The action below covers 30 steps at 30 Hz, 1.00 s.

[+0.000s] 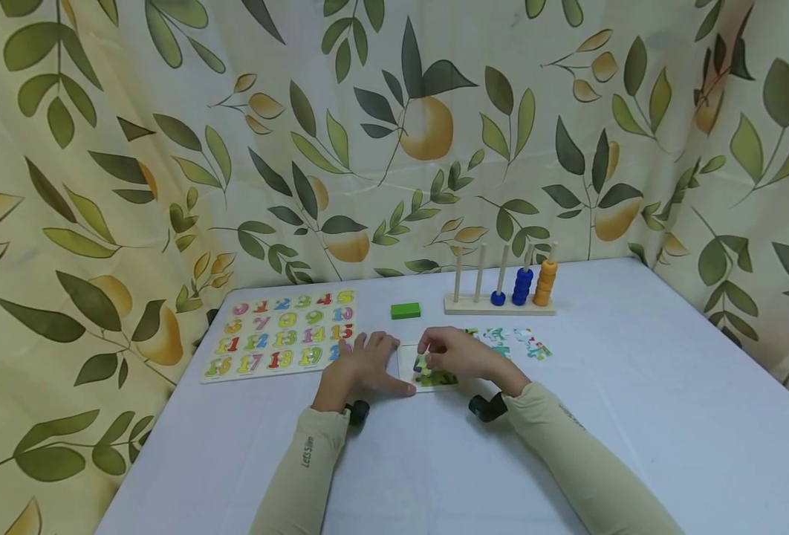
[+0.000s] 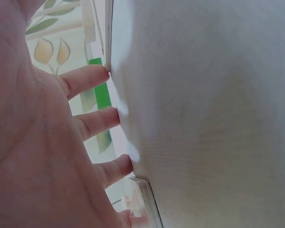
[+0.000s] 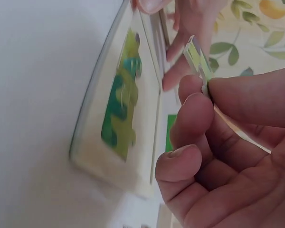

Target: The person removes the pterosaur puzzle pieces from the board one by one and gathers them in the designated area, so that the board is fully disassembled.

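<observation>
My left hand (image 1: 368,369) lies with its fingers spread on the white table, at the left edge of a shallow puzzle tray (image 1: 406,364). Its thumb touches the tray's near left corner. Inside the tray, a row of joined green jigsaw pieces (image 3: 118,114) runs along the near side. Over the tray, my right hand (image 1: 464,353) pinches a small green and white jigsaw piece (image 3: 196,57) between thumb and fingertips. That piece is held tilted, clear of the tray. In the left wrist view, the left fingertips (image 2: 115,115) meet the table surface.
Left of the tray lies a number board (image 1: 276,325) with colourful numerals. A green block (image 1: 406,310) sits behind the tray. Loose jigsaw pieces (image 1: 538,350) lie to the right, below a wooden peg stand (image 1: 461,305) with blue and orange beads. A leaf-patterned curtain hangs behind.
</observation>
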### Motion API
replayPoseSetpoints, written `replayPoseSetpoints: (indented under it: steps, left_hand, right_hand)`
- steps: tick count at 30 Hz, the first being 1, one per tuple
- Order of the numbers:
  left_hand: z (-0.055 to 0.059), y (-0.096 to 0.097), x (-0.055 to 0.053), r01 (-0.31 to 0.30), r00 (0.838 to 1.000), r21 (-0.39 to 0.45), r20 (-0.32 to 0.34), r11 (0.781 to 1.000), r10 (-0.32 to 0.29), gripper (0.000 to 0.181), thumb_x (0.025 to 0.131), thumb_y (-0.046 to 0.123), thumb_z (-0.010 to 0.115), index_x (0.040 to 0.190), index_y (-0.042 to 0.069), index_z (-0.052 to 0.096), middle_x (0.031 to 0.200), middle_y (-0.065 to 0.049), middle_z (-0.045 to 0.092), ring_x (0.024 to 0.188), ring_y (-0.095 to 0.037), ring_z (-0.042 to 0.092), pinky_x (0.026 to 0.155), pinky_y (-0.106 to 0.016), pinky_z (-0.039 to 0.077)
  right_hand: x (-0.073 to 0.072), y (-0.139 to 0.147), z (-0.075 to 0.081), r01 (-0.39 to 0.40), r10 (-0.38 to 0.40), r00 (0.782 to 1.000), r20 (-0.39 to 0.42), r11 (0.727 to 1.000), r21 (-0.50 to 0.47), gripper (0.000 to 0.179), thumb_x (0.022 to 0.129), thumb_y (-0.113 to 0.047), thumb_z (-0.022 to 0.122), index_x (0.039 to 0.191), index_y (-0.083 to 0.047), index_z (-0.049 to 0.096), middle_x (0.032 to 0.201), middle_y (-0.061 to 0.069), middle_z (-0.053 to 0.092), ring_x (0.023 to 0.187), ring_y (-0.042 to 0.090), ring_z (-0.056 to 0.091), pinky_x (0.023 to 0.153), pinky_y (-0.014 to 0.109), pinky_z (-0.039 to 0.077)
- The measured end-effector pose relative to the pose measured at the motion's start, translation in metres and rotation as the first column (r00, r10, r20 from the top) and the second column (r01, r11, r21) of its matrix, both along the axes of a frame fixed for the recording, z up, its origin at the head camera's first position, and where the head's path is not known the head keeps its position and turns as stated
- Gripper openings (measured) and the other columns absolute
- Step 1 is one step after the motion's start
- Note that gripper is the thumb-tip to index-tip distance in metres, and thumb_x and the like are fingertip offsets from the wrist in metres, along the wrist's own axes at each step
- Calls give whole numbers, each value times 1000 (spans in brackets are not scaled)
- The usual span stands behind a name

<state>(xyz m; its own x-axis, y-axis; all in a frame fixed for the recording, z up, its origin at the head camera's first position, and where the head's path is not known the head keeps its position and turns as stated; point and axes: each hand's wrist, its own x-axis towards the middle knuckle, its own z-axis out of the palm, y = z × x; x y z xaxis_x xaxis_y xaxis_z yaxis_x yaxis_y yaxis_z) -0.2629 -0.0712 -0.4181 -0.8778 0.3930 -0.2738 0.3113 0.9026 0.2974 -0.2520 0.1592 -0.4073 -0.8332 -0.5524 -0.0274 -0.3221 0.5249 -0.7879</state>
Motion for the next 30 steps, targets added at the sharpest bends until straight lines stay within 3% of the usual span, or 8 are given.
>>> replayPoseSetpoints:
  steps: [16, 24, 30]
  left_hand:
    - [-3, -1, 0, 7, 1000, 13, -19, 1000, -6, 97, 85, 67, 80, 162, 19, 44, 169, -11, 36, 155, -44, 25, 121, -76, 9]
    - [-2, -1, 1, 16, 1000, 11, -22, 1000, -15, 96, 86, 66, 80, 162, 19, 44, 169, -11, 35, 155, -45, 25, 121, -76, 10]
    - [-2, -2, 1, 13, 1000, 15, -20, 1000, -12, 96, 86, 67, 79, 162, 18, 45, 170, -11, 34, 156, -45, 24, 121, -76, 9]
  right_hand:
    - [5, 56, 4, 86, -86, 996, -28, 996, -24, 14, 102, 2, 63, 113, -2, 70, 83, 5, 62, 70, 19, 58, 63, 32, 47]
    - [7, 80, 8, 84, -84, 996, 0, 996, 30, 17, 102, 3, 61, 118, 4, 69, 82, 5, 62, 74, 20, 57, 67, 31, 47]
    - [9, 87, 6, 74, -76, 996, 42, 996, 39, 13, 100, 6, 63, 112, 5, 68, 84, 6, 64, 75, 21, 59, 66, 31, 49]
